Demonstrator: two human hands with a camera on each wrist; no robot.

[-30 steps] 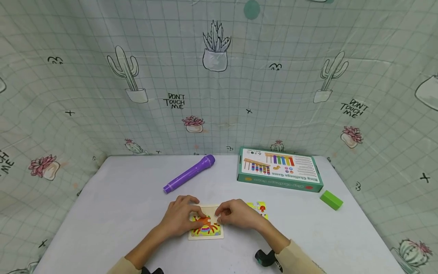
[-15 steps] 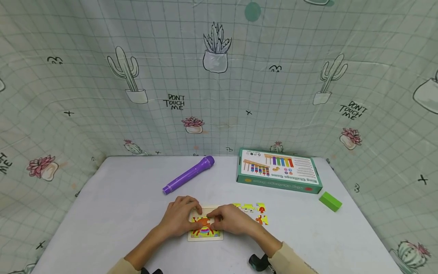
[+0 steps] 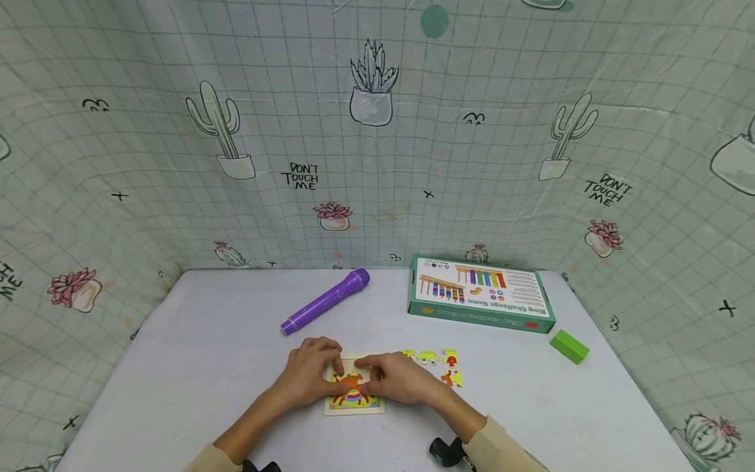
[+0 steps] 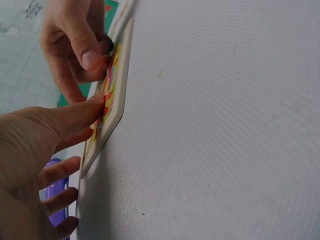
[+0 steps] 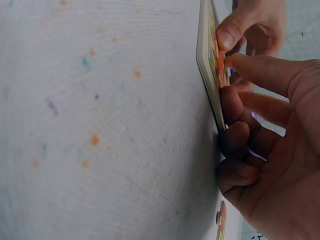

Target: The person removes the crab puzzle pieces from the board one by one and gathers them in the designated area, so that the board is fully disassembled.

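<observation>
In the head view, a small wooden puzzle board (image 3: 354, 412) lies on the white table, its picture orange, yellow and rainbow-striped. My left hand (image 3: 309, 375) rests over its left side. In the left wrist view, the left thumb (image 4: 82, 115) lies straight on the picture while the other fingers spread beyond the board. My right hand (image 3: 401, 378) reaches over the board's right side. Its thumb and index finger appear to pinch a puzzle piece at the upper part, mostly hidden by the fingers. The right wrist view has its other fingers (image 5: 235, 137) curled by the board's edge.
Several loose yellow puzzle pieces (image 3: 451, 378) lie right of the board. A purple toy microphone (image 3: 324, 301) sits behind the left hand. Farther back right are a green-edged game box (image 3: 480, 292) and a green block (image 3: 569, 347). A patterned cloth (image 3: 377, 157) surrounds the table.
My right hand has moved left over the board, uncovering more loose pieces on the right. Its index finger has shifted slightly farther left since the middle frame. The left hand stays nearly in place.
</observation>
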